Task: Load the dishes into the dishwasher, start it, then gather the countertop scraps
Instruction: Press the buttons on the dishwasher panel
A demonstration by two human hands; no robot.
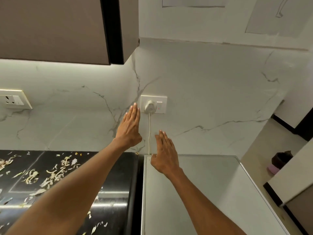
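A white wall socket plate on the marble backsplash holds a white plug, and a white cord drops from it behind the grey appliance top. My left hand reaches up with straight fingers, its fingertips just left of the plate. Lower down, my right hand is stretched flat over the back left corner of the grey top. Neither hand holds anything. Pale vegetable scraps lie scattered over the black countertop at the left.
A brown wall cabinet hangs overhead at the upper left. A second socket sits on the backsplash at far left. At the right, past a wall edge, the floor shows a dark object and a pink thing.
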